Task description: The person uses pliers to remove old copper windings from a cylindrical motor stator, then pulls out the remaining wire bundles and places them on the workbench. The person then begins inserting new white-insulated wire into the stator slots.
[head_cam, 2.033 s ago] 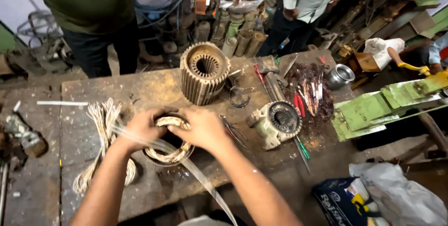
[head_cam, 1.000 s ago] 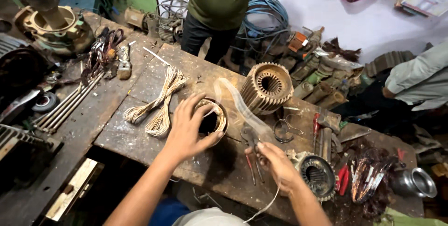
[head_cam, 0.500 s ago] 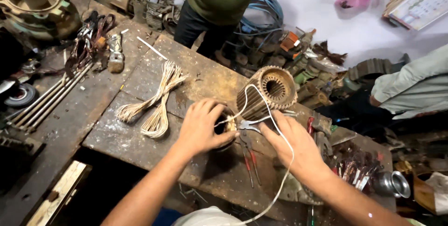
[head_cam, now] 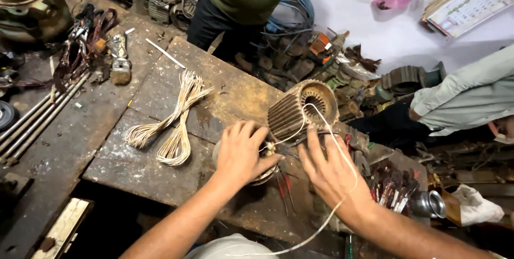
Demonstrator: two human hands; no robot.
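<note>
My right hand [head_cam: 332, 170], away at the bench [head_cam: 134, 168] edge a second ago, now pinches the thin white cord [head_cam: 342, 152] beside my left hand [head_cam: 241, 154], which clasps the round wound coil [head_cam: 267, 176].

wire bundles [head_cam: 171, 122] on bench | ribbed stator [head_cam: 302, 110] behind | rods [head_cam: 37, 120] left | metal cup [head_cam: 431, 204] right

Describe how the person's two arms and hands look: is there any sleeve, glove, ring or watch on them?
Both forearms are bare up to the bottom edge of the picture, with no sleeve in view. The left hand and the right hand wear no gloves. No ring, watch or bracelet shows on the fingers or wrists. A pale garment shows low between the arms.
</note>
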